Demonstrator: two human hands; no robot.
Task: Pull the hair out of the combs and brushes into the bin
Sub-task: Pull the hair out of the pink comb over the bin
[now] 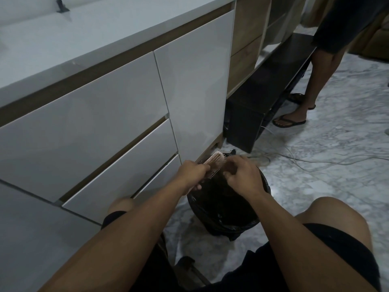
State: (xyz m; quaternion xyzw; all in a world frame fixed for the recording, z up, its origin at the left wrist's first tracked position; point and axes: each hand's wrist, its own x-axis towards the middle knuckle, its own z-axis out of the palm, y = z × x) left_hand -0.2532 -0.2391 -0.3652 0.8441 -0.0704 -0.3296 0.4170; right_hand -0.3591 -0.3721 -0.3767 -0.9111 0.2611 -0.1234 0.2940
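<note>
A pale pink hairbrush (215,163), plastic by its look, with thin pale bristles, is being held over a bin (226,205) lined with a glossy, crinkled black plastic bag. The cabinet fronts (101,114) are being seen as smooth, glossy white panels, edged with matt wood-grain strips. The countertop (63,39) is showing a smooth, pale, faintly shiny surface. The floor (336,161) is presented as polished grey-and-white marbled stone or tile. A low black bench (271,87) is reflecting light, smooth and glossy. Dark matt cloth shorts (336,256) are being worn.

Bare forearms, no sleeves, black shorts (336,245) — hems above 2 bare knees
</note>
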